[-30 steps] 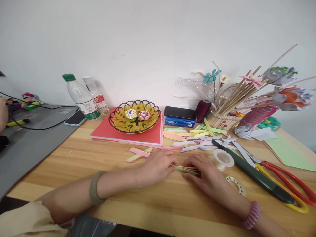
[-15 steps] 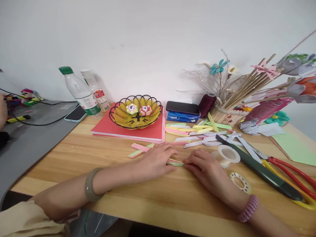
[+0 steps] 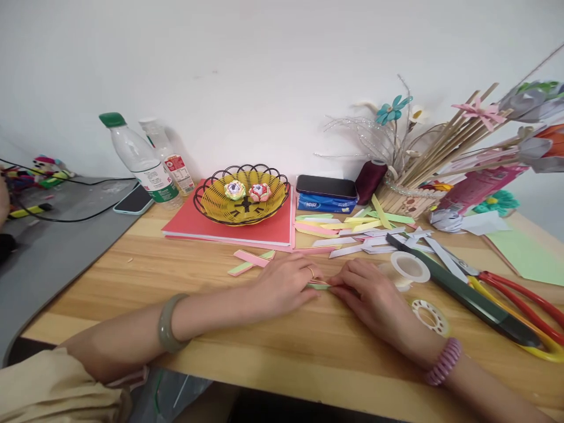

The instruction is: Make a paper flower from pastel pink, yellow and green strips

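Between my left hand and right hand, I hold layered paper strips: the left closes over one end, the right pinches the other, apparently to align the layers. Beyond the left hand, crossed strips lie near, probably for easy reach.

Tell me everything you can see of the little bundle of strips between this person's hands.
The bundle of strips looks like thin, narrow paper: a light green edge faces the person, with pinkish edges behind it. It lies roughly level, running from side to side, low over the wooden table. The left hand covers its left part, and the right hand pinches its right end. Only a short middle stretch shows, so I can't count the strips or tell whether they touch the table.
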Demonstrator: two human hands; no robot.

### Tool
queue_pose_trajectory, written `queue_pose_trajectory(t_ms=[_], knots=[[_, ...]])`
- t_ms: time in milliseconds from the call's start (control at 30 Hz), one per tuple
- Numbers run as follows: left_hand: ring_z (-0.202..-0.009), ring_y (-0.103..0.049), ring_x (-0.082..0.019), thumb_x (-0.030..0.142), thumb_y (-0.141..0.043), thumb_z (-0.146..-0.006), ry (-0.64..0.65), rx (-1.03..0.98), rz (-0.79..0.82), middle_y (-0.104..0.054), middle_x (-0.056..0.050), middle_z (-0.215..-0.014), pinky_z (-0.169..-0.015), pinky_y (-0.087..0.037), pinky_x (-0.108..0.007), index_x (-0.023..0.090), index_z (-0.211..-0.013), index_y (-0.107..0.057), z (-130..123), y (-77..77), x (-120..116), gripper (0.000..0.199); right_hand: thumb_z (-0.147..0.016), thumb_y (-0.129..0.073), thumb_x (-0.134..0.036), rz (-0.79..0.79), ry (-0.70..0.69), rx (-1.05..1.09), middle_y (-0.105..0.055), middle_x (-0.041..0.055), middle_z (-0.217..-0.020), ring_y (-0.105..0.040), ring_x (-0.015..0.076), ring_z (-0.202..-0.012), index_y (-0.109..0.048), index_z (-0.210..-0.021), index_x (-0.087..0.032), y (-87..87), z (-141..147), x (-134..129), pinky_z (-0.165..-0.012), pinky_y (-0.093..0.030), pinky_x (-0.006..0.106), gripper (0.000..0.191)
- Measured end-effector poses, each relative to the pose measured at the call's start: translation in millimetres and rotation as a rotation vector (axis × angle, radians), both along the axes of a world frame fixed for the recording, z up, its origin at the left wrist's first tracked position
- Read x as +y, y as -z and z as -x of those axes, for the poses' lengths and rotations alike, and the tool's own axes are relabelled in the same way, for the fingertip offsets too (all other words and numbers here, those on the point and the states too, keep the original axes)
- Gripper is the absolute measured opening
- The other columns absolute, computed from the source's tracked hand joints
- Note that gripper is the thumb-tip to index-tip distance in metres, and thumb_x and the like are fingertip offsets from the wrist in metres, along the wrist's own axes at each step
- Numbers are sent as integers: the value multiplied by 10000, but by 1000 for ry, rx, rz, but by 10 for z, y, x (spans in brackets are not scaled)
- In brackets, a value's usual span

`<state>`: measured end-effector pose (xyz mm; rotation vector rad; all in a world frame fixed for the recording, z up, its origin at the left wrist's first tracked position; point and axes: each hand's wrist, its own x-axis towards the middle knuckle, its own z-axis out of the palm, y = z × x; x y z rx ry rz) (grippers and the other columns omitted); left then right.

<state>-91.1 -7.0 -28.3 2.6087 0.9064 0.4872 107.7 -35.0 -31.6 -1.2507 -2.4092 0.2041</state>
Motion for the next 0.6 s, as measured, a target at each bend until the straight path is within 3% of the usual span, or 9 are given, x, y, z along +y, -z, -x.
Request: queue_pose_trajectory(t_ms=[200,400,600], knots=[[-829,-578,-177,210,-529,-808,-79,-1,147,-669,-33,-853,-770,-389,-314,154,-821,-610,-84,-11,31,99,-863,-455,-206,5,7,-15,-574,67,-759,-513,205,-739,-606,-812,-170,18,-2,11,-649,-425,358,163],[-800,-574,-179,201,-499,-806,-71,3,70,-662,-23,-831,-733,-389,-316,166,-794,-598,-97,19,29,106,-853,-476,-214,-6,-9,-29,-606,76,-895,-543,213,-857,-585,-980,-184,-21,-56,9,-724,-464,373,170],[-789,-577,-181,178,-502,-783,-94,30,36,-665,-8,-794,-732,-392,-329,175,-735,-592,-114,-21,24,101,-850,-475,-316,-93,118,-102,-583,126,-1060,-556,246,-957,-508,-1146,-156,-64,-250,-113,-796,-483,415,338]])
